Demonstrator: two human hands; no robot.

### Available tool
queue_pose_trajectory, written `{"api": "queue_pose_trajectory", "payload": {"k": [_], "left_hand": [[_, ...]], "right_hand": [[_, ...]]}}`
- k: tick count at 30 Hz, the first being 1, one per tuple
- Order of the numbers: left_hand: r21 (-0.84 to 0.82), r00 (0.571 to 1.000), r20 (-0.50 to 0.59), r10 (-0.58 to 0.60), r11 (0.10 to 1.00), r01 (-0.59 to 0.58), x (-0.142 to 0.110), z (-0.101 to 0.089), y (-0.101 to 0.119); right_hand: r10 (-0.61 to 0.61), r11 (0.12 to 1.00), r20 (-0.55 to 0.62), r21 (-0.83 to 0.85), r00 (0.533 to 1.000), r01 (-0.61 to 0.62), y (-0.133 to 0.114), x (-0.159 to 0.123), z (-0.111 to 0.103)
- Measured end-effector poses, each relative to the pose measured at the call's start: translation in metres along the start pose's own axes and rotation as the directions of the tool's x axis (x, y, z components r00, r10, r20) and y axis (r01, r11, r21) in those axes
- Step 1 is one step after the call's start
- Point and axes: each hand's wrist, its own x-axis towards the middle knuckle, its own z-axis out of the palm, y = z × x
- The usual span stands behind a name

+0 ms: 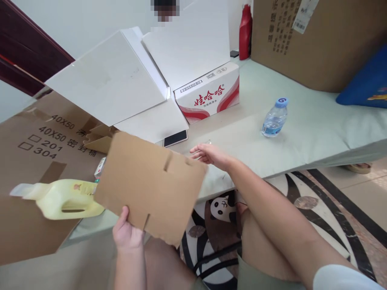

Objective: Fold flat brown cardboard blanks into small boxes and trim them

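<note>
My left hand (129,230) grips the lower left edge of a flat brown cardboard sheet (148,181), thumb on the front face and the other fingers hidden behind. Two narrow slots cut into the sheet from opposite long edges. Close to the sheet's upper right corner is my right hand (210,155), its fingers stretched out toward the left. Part of those fingers lies behind the sheet, so I cannot tell whether they touch it. A dark-screened phone (175,138) lies on the table just beyond the sheet.
White boxes (105,76), one with red lettering, stand at the back of the table (242,141). A water bottle (274,119) stands to the right. Yellow detergent bottle (69,198) lies left, by a large carton (27,169). Another carton (317,44) and a red bottle (245,34) are back right.
</note>
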Motion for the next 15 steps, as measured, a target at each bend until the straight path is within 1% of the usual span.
{"api": "queue_pose_trajectory", "payload": {"k": [1,3,4,5,7,8,9,11,13,15], "left_hand": [[-0.056,1.0,0.023,-0.001,0.998,0.002,0.007,0.005,-0.001],[-0.119,0.995,0.096,-0.025,0.992,0.036,0.018,0.019,-0.005],[-0.129,0.991,0.13,-0.042,0.99,0.058,0.021,0.028,-0.008],[-0.138,0.986,0.158,-0.058,0.987,0.08,0.022,0.04,-0.012],[-0.148,0.98,0.186,-0.073,0.984,0.102,0.018,0.064,-0.017],[-0.143,0.981,0.177,-0.077,0.984,0.103,0.013,0.076,-0.02],[-0.127,0.983,0.163,-0.085,0.986,0.106,0.008,0.087,-0.021],[-0.071,0.977,0.193,-0.092,0.992,0.108,-0.005,0.102,-0.024],[-0.039,0.969,0.233,-0.083,0.995,0.095,-0.014,0.109,-0.026],[-0.05,0.95,0.31,-0.041,0.997,0.059,-0.015,0.106,-0.03]], "right_hand": [[-0.001,1.0,0.079,-0.002,0.997,0.001,-0.001,-0.003,-0.002],[-0.023,1.0,0.217,-0.008,0.976,0.025,0.0,-0.012,-0.002],[-0.052,0.999,0.241,0.004,0.969,0.052,0.0,-0.017,-0.001],[-0.088,0.996,0.231,0.025,0.969,0.084,0.0,-0.022,0.0],[-0.155,0.987,0.149,0.061,0.977,0.148,-0.003,-0.034,0.001],[-0.177,0.984,0.098,0.054,0.979,0.172,-0.006,-0.04,0.002],[-0.187,0.982,0.052,0.021,0.981,0.186,-0.009,-0.045,0.002],[-0.188,0.98,-0.054,-0.072,0.981,0.184,-0.014,-0.052,0.004],[-0.176,0.982,-0.163,-0.093,0.971,0.163,-0.016,-0.057,0.007],[-0.168,0.986,-0.257,-0.039,0.952,0.163,-0.02,-0.063,0.008]]}}
